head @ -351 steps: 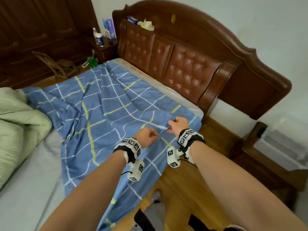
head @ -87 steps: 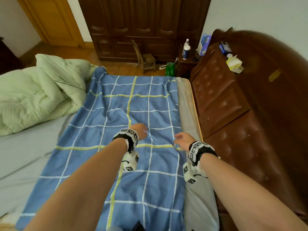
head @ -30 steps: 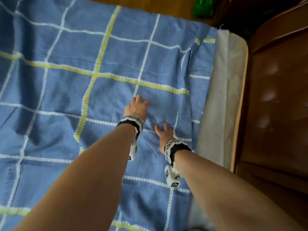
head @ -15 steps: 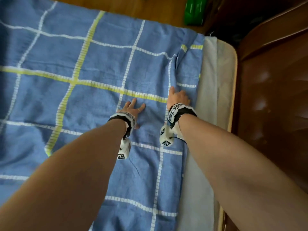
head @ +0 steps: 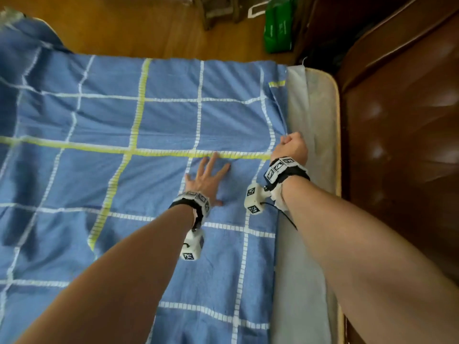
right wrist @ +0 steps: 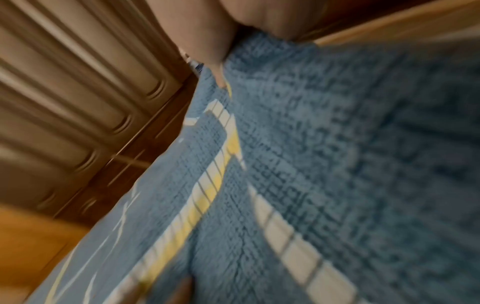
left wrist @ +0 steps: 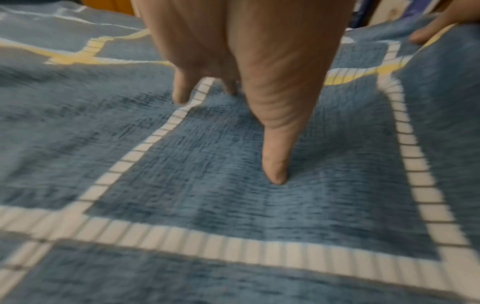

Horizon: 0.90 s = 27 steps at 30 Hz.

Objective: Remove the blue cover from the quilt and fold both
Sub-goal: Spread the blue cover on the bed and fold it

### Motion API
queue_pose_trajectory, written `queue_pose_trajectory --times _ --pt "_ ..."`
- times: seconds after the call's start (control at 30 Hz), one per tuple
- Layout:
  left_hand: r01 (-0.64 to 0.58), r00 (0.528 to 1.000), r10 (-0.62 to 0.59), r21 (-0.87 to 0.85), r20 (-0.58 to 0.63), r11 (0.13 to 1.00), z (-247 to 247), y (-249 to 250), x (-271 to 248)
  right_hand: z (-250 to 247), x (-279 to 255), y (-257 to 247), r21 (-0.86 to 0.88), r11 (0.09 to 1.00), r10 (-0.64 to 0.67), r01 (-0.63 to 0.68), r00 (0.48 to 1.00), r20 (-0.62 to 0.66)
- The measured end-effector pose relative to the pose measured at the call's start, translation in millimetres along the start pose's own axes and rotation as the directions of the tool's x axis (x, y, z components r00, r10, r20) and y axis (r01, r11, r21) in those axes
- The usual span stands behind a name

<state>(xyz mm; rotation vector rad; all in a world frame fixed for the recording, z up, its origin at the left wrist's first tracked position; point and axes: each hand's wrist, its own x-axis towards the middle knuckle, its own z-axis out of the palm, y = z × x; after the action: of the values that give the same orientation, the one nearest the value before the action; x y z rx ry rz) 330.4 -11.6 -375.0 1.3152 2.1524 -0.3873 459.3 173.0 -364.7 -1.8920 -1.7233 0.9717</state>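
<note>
The blue cover, checked with white and yellow lines, lies spread flat across the bed. My left hand presses on it with fingers spread and straight, just below a yellow stripe; the left wrist view shows its fingertips on the cloth. About a hand's width to the right, my right hand is curled into a fist that grips the cover's right edge. In the right wrist view its fingers pinch a raised fold of the cover. The green quilt is not clearly in view.
A strip of grey-sheeted mattress runs along the cover's right side, against the brown padded headboard. Beyond the bed's far edge is wooden floor with a green bag and stool legs. Dark wardrobe doors stand behind.
My right hand has slid right to the cover's edge and closed on it. My left hand stays flat, its fingers now spread wider. The far edge of the bed has come into view.
</note>
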Motion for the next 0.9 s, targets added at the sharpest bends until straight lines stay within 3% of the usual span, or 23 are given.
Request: queue_pose_trajectory --times 0.03,0.13,0.2,0.4,0.57,0.63,0.77,0.83,0.9 --pt "-0.027 1.000 0.027 -0.004 -0.004 1.000 -0.7 17.0 -0.8 -7.1 5.7 5.9 0.022 0.998 0.052 -0.053 0.998 0.025" --pt "0.014 0.989 -0.011 -0.019 0.148 1.000 10.8 48.2 6.8 -11.8 13.8 19.1 -0.025 0.992 0.126 -0.123 0.982 0.142" --pt "0.035 0.989 -0.032 -0.020 0.146 0.999 22.3 46.4 19.1 -6.3 13.5 27.2 -0.061 0.993 0.110 -0.102 0.982 0.156" --pt "0.048 0.974 -0.047 0.002 0.221 0.999 22.7 47.9 27.1 1.6 -8.4 63.6 -0.154 0.971 0.221 -0.184 0.934 0.282" --pt "0.076 0.978 -0.064 -0.056 0.201 0.996 20.3 52.5 20.1 -28.7 -40.8 95.9 -0.248 0.944 0.305 -0.216 0.856 0.416" --pt "0.070 0.983 -0.049 -0.111 0.176 0.991 19.7 58.5 0.7 -41.5 -62.8 102.3 -0.259 0.936 0.324 -0.238 0.870 0.372" --pt "-0.117 0.981 0.151 -0.258 0.118 0.959 16.6 37.3 -81.2 -46.6 -122.3 81.1 -0.315 0.932 0.264 -0.181 0.933 0.244" --pt "-0.083 0.989 0.110 -0.240 0.102 0.967 9.4 0.4 -127.9 -40.0 -163.4 60.0 -0.345 0.933 0.194 -0.098 0.947 0.257" --pt "-0.027 0.990 0.056 -0.220 0.129 0.975 -0.5 -39.6 -170.4 -36.4 -203.9 39.4 -0.353 0.935 0.130 0.010 0.920 0.370"
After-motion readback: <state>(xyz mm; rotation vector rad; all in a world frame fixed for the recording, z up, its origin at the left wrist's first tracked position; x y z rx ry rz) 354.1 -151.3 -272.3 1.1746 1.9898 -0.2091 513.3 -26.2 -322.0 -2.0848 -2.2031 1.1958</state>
